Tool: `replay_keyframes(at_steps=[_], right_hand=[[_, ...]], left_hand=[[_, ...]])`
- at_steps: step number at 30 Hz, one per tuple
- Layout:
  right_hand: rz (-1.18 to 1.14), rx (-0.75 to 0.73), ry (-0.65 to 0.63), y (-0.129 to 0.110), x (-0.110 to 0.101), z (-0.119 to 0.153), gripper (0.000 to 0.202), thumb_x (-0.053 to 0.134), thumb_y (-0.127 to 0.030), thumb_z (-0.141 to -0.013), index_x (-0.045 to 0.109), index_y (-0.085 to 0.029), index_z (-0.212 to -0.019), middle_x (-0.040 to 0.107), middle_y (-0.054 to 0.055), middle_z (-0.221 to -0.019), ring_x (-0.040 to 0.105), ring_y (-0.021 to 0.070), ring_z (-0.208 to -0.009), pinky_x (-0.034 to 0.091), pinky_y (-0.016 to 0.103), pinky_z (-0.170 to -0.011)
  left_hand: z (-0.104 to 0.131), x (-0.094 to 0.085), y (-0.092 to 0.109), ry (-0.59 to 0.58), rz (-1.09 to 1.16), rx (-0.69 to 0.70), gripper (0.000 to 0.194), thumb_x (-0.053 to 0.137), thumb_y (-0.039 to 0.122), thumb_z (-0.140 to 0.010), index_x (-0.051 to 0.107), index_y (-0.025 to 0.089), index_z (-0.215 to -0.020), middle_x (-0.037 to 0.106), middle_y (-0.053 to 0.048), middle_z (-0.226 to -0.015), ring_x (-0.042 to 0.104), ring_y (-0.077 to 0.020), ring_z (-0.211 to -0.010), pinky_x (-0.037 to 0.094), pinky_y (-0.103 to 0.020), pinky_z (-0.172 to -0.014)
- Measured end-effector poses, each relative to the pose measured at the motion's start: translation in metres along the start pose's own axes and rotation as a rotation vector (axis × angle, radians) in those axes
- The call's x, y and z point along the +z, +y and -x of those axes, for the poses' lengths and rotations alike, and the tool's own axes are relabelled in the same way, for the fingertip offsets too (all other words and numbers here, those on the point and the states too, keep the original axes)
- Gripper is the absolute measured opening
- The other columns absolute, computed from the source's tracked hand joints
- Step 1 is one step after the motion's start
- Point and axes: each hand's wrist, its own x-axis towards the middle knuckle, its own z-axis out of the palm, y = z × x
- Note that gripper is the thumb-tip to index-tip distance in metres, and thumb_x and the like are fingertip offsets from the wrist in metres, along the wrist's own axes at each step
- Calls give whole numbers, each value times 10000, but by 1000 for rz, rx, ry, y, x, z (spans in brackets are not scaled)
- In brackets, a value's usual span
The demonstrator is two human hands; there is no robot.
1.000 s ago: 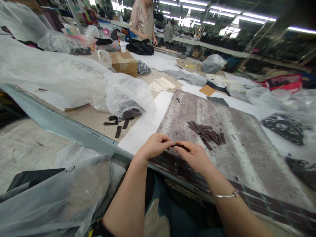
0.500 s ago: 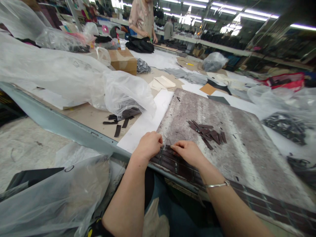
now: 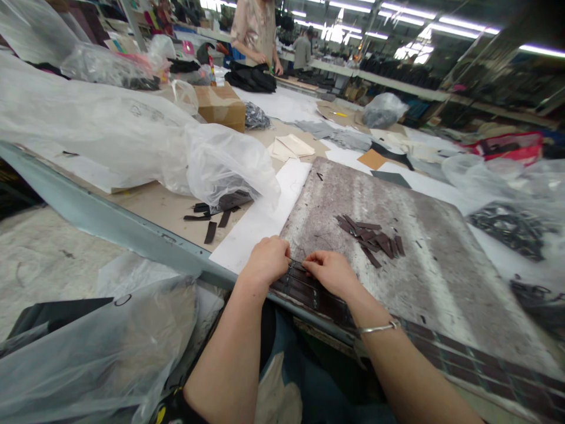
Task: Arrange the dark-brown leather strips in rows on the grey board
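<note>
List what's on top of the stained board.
On the board: a loose pile of dark strips, small scraps, and rows of dark strips along the near edge. The left hand and right hand cover parts of those rows; what lies beneath them is hidden.

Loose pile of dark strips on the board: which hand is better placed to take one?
Probably the right hand: it is nearer the loose pile. The left hand is farther off, near the white paper.
</note>
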Motion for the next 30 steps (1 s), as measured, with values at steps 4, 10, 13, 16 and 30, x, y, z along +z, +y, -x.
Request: replay_keyframes(at_steps=[4, 10, 13, 16, 30], right_hand=[[-30, -3, -22, 1, 1, -1, 184, 538, -327, -804, 681, -215, -778, 676, -2, -694, 605, 152, -703, 399, 251, -632], [-30, 26, -30, 0, 1, -1, 180, 540, -314, -809, 683, -208, -783, 678, 7, -698, 596, 148, -692, 396, 244, -630], [46, 18, -6, -3, 2, 0, 178, 537, -313, -815, 687, -223, -783, 673, 3, -690, 591, 154, -692, 383, 250, -626], [153, -2, 31, -8, 2, 1, 177, 541, -341, -819, 687, -243, -795, 674, 8, -733, 592, 166, -711, 378, 258, -631], [259, 6, 47, 4, -15, 9, 174, 617, -354, -773, 633, -200, -851, 658, 35, -766, 577, 162, -699, 367, 258, -614]], left_hand=[[0, -1, 1, -1, 5, 4, 133, 531, 238, -758, 663, 224, -768, 611, -53, -857, 565, -187, -795, 421, -264, -663], [-1, -1, 2, -12, -7, -17, 140, 532, 244, -758, 670, 226, -774, 621, -55, -874, 573, -194, -821, 434, -270, -687], [-1, -1, 3, -16, -23, -24, 153, 526, 250, -764, 675, 229, -795, 621, -63, -895, 573, -204, -839, 439, -280, -699], [-2, -1, 5, -13, -36, -15, 154, 524, 255, -769, 672, 230, -800, 619, -65, -899, 573, -209, -842, 441, -288, -701], [-3, -1, 14, -19, -60, -49, 169, 603, 363, -740, 661, 225, -817, 623, -63, -914, 579, -224, -861, 453, -298, -707]])
